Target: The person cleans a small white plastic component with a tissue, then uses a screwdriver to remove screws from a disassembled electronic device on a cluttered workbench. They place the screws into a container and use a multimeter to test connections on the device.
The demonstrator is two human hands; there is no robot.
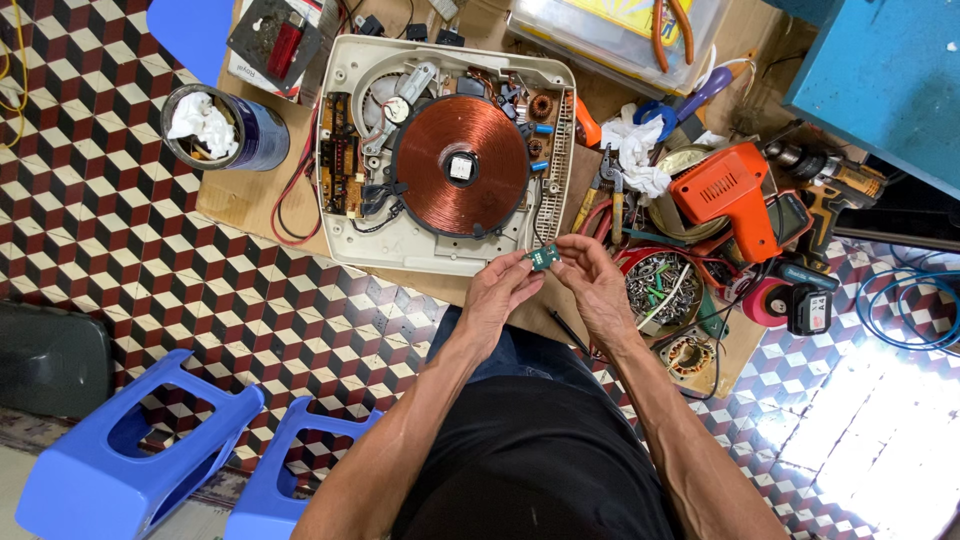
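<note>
I see both hands meeting over the near edge of the wooden board (235, 205) that carries the work. Left hand (497, 296) and right hand (592, 285) pinch a small green circuit board (544, 258) between their fingertips, one at each end; fingers closed on it, so it's off the surface, just in front of the near edge of the opened cooker.

The opened induction cooker (445, 150) lies flat mid-board, cover off, copper coil (460, 165) round and centred, control boards along its left and right sides. Red and black leads (290, 195) loop off its left side.

At the board's left edge stands a blue tin (225, 128) with white rag stuffed in. Right of the cooker it's crowded: pliers (605, 195), a white crumpled rag (635, 150), an orange soldering gun (728, 195), a round tray of screws and bits (662, 288) just beside the right hand. A cordless drill (830, 185) lies near the far right corner, a clear plastic box (620, 30) at the far edge.

Off the board, two blue plastic stools (130, 450) sit on the patterned tile floor, near left.
</note>
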